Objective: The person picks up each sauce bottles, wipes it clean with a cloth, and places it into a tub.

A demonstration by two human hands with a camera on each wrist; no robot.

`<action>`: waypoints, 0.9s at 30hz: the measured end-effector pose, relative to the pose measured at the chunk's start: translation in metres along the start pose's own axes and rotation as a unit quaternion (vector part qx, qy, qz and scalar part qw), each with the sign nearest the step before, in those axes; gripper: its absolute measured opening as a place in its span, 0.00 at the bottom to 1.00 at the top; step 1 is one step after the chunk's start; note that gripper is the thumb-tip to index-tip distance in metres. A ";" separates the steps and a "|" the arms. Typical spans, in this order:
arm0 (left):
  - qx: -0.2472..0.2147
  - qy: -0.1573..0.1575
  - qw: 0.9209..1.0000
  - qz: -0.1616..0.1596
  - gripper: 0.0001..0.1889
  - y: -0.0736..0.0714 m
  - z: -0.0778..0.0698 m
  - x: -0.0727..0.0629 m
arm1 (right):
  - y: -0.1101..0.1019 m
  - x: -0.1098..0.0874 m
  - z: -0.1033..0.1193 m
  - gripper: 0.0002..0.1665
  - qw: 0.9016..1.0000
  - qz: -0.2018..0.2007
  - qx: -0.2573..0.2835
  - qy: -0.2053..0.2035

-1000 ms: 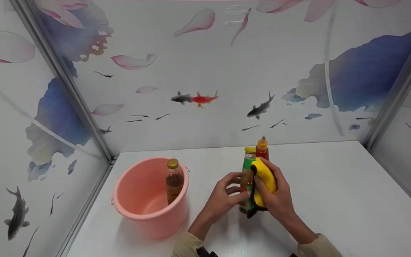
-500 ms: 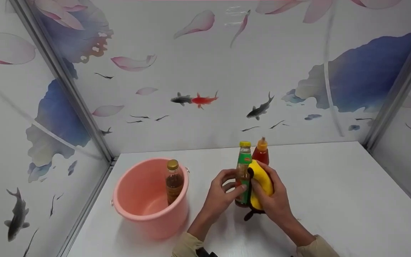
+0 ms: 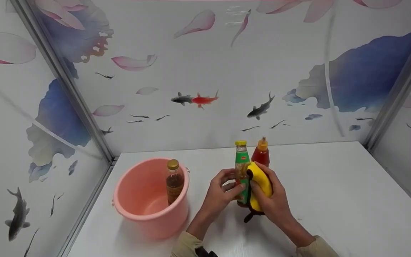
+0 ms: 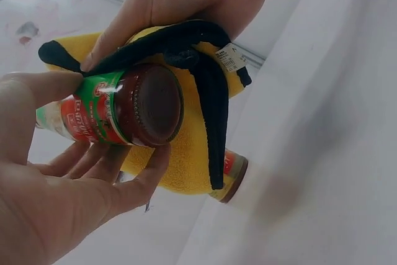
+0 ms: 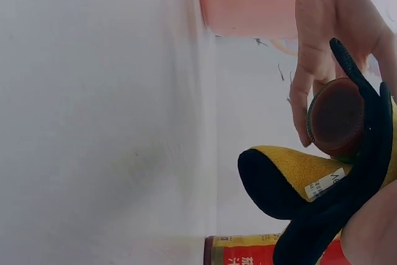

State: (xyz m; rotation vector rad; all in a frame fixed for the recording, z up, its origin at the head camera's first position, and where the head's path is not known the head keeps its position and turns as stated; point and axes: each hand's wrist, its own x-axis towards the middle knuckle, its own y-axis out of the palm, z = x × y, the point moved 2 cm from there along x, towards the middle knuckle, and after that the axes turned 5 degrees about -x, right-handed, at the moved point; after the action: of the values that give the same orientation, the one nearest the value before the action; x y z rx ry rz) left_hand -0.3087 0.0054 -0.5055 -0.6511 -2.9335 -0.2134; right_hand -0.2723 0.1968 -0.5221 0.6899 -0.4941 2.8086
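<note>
My left hand (image 3: pixel 219 191) grips a glass sauce bottle (image 3: pixel 242 157) with a yellow cap and green label, thumb on one side and fingers on the other. The bottle's dark base (image 4: pixel 158 107) shows in the left wrist view, raised off the table. In my right hand (image 3: pixel 277 196) is a yellow plush cloth pad (image 3: pixel 262 180) with black edging and a white tag (image 5: pixel 325 183). The pad lies against the bottle's right side and hides part of it. Just behind them a red sauce bottle (image 3: pixel 260 157) with an orange nozzle cap stands on the table.
A pink bucket (image 3: pixel 130 210) stands to the left on the white table (image 3: pixel 341 192). Inside it leans a dark-brown bottle (image 3: pixel 174 184) with a gold cap. White printed panels (image 3: pixel 205 64) rise at the back and both sides.
The sauce bottle has shifted left and a little away from me, baring more of the red bottle behind. The pad and right hand have slid slightly left and down along it.
</note>
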 end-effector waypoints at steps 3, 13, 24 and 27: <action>0.017 -0.008 1.000 0.003 0.30 0.000 0.000 0.000 | 0.000 0.000 0.000 0.37 1.000 0.000 -0.006 0.002; 0.051 -0.028 0.998 0.002 0.31 0.002 0.002 0.003 | -0.003 0.002 0.000 0.38 1.000 -0.004 -0.007 -0.009; 0.036 -0.030 0.999 0.017 0.29 0.004 0.005 0.002 | -0.007 0.005 0.000 0.37 1.000 -0.016 0.003 -0.021; 0.034 -0.033 0.999 0.024 0.29 0.005 0.006 0.002 | -0.008 0.006 0.001 0.35 1.000 -0.020 0.004 -0.019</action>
State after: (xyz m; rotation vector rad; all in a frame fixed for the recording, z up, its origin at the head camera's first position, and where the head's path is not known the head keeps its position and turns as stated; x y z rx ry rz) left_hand -0.3091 0.0113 -0.5101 -0.7316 -2.9689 -0.0884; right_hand -0.2748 0.2044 -0.5169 0.7484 -0.4710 2.7660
